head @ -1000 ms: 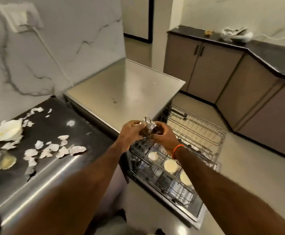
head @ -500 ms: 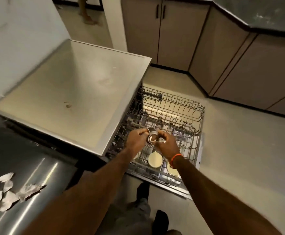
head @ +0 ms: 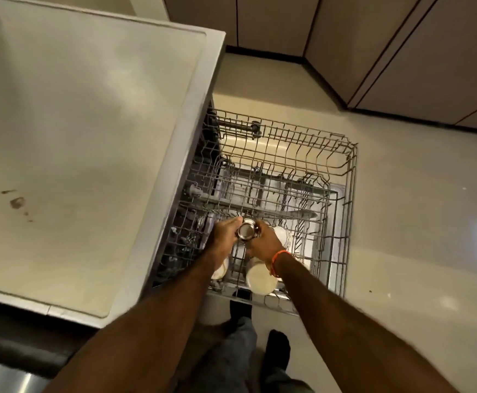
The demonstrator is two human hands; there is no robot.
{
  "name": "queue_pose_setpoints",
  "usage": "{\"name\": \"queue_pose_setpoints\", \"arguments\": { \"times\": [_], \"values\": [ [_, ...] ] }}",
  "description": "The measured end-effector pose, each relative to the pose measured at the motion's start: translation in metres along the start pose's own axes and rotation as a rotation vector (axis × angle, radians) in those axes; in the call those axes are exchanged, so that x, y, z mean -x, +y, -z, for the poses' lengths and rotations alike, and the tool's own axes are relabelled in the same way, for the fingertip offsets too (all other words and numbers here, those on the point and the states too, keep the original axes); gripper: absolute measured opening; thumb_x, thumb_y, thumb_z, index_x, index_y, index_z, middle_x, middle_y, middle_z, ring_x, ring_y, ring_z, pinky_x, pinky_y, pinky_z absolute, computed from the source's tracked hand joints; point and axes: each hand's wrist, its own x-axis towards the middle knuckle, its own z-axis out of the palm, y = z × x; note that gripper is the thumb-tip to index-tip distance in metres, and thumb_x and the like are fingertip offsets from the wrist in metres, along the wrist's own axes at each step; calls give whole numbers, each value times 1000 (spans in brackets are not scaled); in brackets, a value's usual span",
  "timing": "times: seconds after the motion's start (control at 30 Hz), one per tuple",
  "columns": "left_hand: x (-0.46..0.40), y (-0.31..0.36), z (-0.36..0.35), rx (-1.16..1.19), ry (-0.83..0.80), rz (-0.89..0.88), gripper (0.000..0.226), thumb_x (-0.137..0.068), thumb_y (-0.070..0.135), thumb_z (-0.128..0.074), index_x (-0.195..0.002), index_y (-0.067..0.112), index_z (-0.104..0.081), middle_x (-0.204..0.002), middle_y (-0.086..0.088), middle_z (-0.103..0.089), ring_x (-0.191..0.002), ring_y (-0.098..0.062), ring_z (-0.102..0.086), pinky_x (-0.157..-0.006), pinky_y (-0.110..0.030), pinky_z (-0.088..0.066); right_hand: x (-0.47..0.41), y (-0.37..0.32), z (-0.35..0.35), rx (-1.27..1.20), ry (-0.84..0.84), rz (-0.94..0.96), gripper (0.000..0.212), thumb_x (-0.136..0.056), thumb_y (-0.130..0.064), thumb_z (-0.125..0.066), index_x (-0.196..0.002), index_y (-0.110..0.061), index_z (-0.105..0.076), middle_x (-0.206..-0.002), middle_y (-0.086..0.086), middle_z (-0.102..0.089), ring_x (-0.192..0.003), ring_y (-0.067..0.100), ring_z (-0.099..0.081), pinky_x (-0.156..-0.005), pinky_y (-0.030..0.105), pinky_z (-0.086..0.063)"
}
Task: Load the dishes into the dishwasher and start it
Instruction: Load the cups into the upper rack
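Both hands out over the racks. Left hand (head: 223, 233) and right hand (head: 264, 239) meet on a small steel cup (head: 246, 230) — fingers of each curled round its sides, cup gripped between them, its round end facing up at the camera. Can't tell if that's the mouth or the base; too shiny and small.

Cup sits above the near-left part of the upper rack (head: 311, 154), which is pulled out from the dishwasher (head: 95, 131) over the floor. Lower rack (head: 302, 211) shows through the wires beneath. Not touching the wires as far as I can see.

Pale round bowls (head: 261, 277) already in the rack — one just below the right wrist, one half hidden under the left forearm, another peeking out right of the right hand. Orange band (head: 277, 259) on the right wrist.

Dishwasher top is a flat pale slab on the left w/ a few brown marks (head: 17, 202). Cabinets (head: 373, 46) along the far wall, top right. Person's dark-socked feet (head: 278, 343) on the floor below the rack edge.
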Motion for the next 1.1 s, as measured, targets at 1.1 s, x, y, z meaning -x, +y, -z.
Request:
{"name": "queue_pose_setpoints", "arguments": {
  "times": [1.1],
  "values": [
    [-8, -19, 0, -173, 20, -15, 59, -87, 77, -39, -100, 31, -74, -110, 5, -73, -109, -18, -65, -100, -43, -51, -35, 1, -9, 324, 173, -157, 25, -87, -17, -67, -111, -11, -69, -104, 13, -73, -91, 31, -70, -82, 43, -60]
  ]
}}
